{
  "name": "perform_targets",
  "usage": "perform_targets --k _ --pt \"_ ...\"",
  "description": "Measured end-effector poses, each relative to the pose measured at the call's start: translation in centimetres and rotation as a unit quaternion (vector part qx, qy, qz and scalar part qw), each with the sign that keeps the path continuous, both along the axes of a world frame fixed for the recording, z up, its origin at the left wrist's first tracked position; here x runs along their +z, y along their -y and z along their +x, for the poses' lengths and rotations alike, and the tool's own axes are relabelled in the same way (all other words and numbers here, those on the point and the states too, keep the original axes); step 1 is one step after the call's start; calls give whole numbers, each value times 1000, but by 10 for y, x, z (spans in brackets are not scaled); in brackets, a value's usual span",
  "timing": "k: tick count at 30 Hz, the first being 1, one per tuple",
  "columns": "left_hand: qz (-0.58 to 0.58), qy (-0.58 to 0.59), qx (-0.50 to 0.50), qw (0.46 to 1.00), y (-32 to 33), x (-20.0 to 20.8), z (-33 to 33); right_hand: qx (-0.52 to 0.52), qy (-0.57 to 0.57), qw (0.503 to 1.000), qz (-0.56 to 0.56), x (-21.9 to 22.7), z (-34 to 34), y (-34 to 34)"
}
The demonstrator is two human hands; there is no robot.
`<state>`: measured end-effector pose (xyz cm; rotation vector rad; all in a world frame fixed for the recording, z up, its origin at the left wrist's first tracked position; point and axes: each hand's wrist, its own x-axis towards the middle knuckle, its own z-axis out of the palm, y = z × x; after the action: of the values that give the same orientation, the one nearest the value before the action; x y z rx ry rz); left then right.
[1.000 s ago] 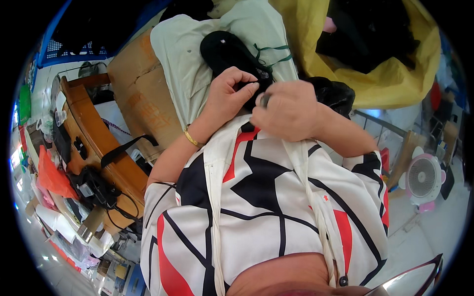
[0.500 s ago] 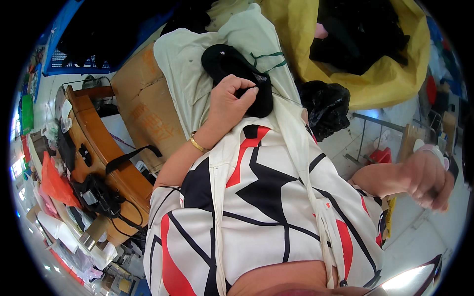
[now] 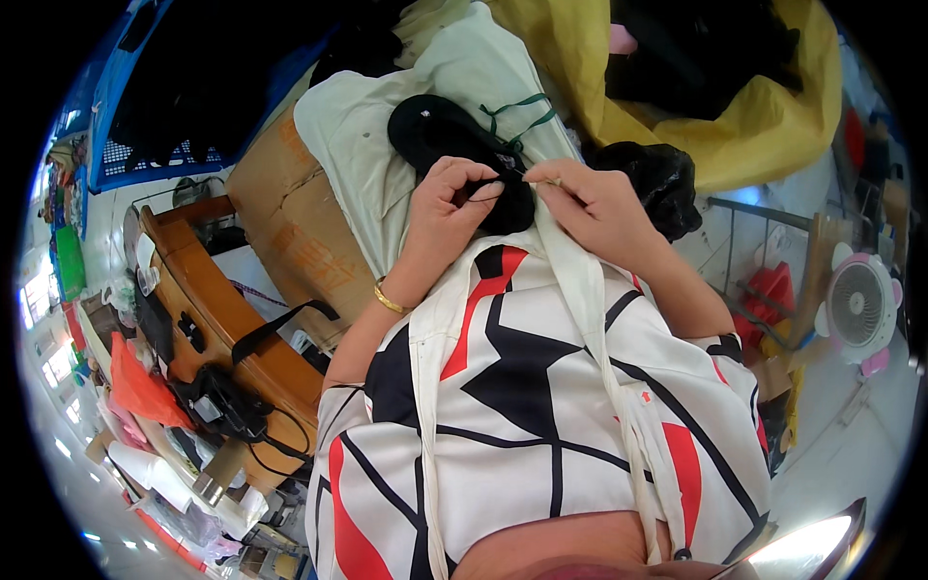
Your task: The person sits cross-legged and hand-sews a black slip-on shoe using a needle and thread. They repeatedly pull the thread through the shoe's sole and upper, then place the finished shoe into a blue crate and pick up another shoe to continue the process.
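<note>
A black fabric item, long and rounded like a slipper, lies across the off-white cloth on my lap. A small pale mark shows near its far end. My left hand is closed in a pinch on its near edge, thumb and forefinger meeting there. Close beside it on the right, my right hand is also pinched, its fingertips at the item's edge. Whatever small thing it may hold is too fine to make out. A dark green cord lies on the cloth just beyond the hands.
A yellow sack of black material stands far right, with a black plastic bag before it. A cardboard box and a wooden table are at left. Behind them sits a blue crate. A fan stands at right.
My right hand has come in from far out on the right to beside my left hand. The left hand keeps its pinch on the black item. The fan is now uncovered.
</note>
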<state>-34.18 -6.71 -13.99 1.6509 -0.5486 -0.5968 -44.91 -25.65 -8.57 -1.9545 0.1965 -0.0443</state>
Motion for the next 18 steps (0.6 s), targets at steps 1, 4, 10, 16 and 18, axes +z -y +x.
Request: perform_targets --k 1,4,10,16,18 --pt "8 6 -3 1000 0 1 0 0 37 998 -44 -9 2 -2" --pt "21 35 -9 999 0 2 1 -7 44 999 -10 -17 1 -4" --pt "25 54 -5 998 0 1 1 -143 -32 979 141 -20 -23 53" --pt "18 25 4 1000 2 -6 1 -149 -223 869 -416 -49 -68 103" --pt "14 20 15 1000 4 -5 0 -210 -81 952 -206 -42 -67 86"
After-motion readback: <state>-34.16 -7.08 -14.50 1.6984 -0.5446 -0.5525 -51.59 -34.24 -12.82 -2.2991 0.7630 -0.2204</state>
